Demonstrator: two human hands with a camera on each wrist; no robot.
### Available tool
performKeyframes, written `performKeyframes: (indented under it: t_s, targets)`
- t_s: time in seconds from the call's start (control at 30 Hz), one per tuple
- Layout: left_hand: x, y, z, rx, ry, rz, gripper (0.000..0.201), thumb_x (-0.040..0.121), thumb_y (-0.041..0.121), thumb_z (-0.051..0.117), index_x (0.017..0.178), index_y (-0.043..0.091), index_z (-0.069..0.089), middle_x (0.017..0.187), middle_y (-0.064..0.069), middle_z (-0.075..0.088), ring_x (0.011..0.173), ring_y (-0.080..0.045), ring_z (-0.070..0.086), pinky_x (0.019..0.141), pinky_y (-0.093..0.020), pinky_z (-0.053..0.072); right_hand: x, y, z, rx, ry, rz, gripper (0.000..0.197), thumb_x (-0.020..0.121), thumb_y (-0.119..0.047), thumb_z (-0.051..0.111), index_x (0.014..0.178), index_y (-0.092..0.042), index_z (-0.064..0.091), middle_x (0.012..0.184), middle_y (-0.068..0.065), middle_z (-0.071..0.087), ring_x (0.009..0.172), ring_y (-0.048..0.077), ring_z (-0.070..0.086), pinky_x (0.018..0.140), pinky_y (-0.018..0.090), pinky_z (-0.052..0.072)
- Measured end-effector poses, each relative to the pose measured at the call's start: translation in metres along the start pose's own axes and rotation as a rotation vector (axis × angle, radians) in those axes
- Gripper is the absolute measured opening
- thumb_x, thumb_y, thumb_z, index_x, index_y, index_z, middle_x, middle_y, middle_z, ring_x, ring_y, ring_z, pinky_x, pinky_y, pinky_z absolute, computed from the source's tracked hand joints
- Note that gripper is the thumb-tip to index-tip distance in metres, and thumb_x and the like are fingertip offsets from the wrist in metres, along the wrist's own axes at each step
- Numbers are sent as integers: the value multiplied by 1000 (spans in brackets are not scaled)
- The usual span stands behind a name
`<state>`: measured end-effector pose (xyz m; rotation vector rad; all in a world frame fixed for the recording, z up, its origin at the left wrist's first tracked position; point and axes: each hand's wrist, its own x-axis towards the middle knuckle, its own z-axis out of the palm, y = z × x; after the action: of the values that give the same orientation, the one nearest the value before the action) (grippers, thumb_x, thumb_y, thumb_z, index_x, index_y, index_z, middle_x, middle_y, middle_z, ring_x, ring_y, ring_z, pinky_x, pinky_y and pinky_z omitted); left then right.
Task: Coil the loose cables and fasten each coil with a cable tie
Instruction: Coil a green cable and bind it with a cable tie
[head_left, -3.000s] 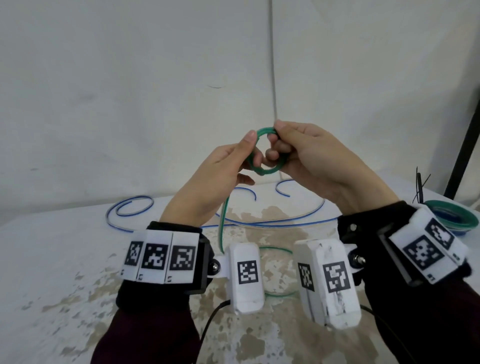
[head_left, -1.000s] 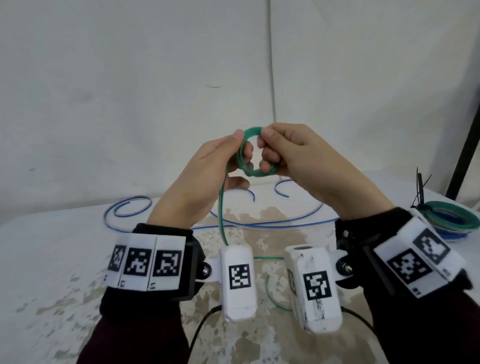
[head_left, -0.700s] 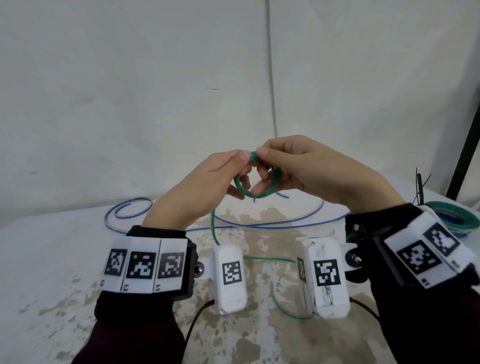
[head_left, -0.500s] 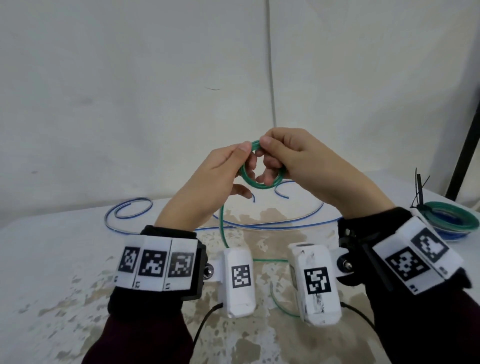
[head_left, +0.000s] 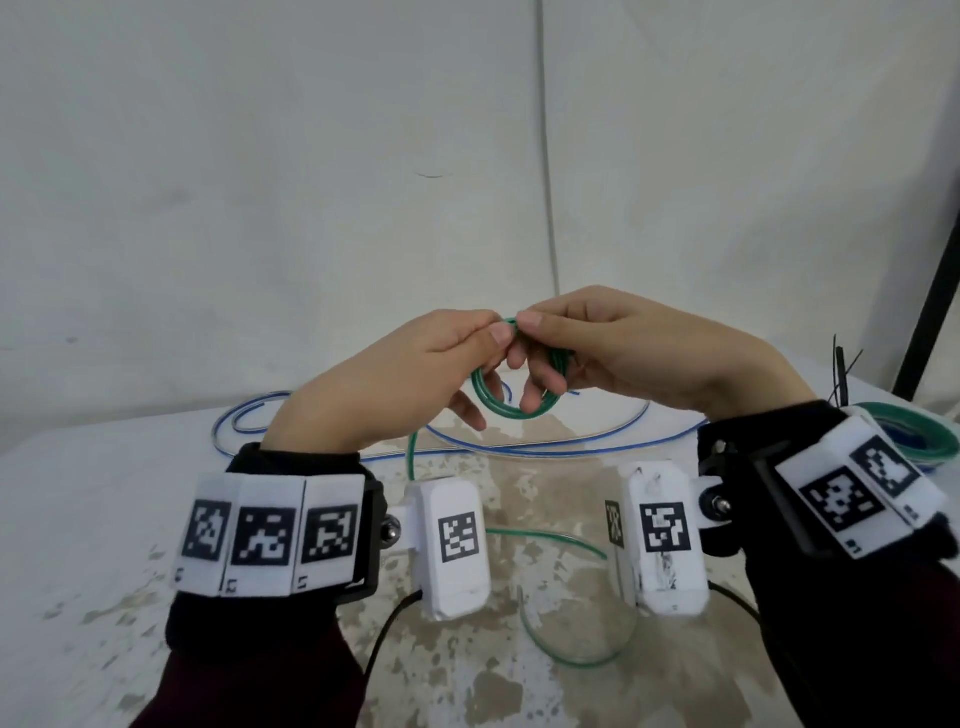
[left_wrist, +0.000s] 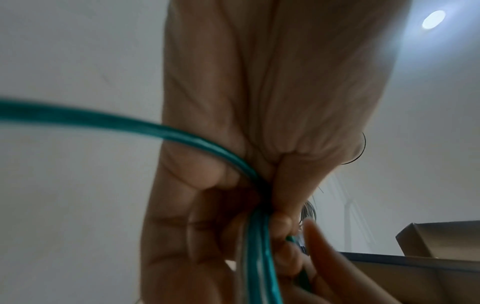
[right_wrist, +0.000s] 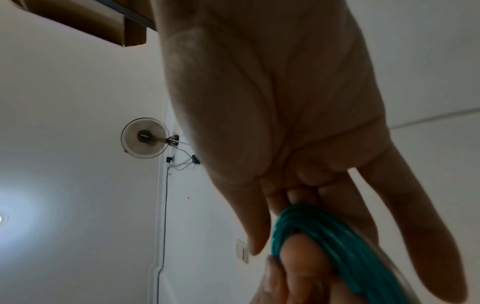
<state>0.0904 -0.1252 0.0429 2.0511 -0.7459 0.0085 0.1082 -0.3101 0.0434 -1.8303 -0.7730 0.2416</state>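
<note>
A small coil of green cable (head_left: 511, 402) hangs in the air between both hands above the table. My left hand (head_left: 457, 353) pinches the coil's top left with thumb and fingers; the left wrist view shows the green strands (left_wrist: 257, 246) running through its grip. My right hand (head_left: 550, 358) pinches the coil's top right, with fingers through the loop; the coil (right_wrist: 324, 242) wraps round those fingers in the right wrist view. The cable's loose tail (head_left: 561, 652) trails down onto the table between my wrists.
A long blue cable (head_left: 519, 447) lies loose across the worn white table (head_left: 104, 519), behind the hands. At the far right sits a tied green and blue coil (head_left: 919, 441) with black cable ties (head_left: 839, 374) sticking up. A white wall stands close behind.
Both hands have dipped lower and the coil has turned in the fingers. The tail on the table has grown shorter as more green cable joins the coil.
</note>
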Motion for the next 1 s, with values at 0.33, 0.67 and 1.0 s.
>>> performKeyframes:
  t_s: [0.33, 0.67, 1.0]
  targets:
    - [14, -12, 8, -343, 214, 81, 36, 102, 25, 33, 74, 10, 49, 71, -1, 47, 73, -15, 51, 61, -27, 49, 15, -3, 10, 255, 253, -125, 31, 103, -16, 34, 76, -9, 48, 56, -5, 30, 49, 9, 31, 61, 17, 45]
    - [5, -7, 0, -12, 31, 86, 30, 97, 33, 37, 80, 24, 60, 83, -13, 53, 76, -9, 51, 80, -31, 48, 4, -3, 2, 150, 68, -12, 37, 101, -24, 37, 72, -6, 52, 53, -4, 36, 52, 15, 47, 73, 26, 48]
    - [16, -19, 7, -271, 213, 129, 31, 102, 20, 36, 77, 11, 51, 79, -3, 46, 73, -11, 49, 63, -23, 43, 16, -4, 9, 455, 316, -86, 34, 102, -26, 35, 74, -11, 47, 55, -6, 28, 48, 9, 31, 77, 27, 49]
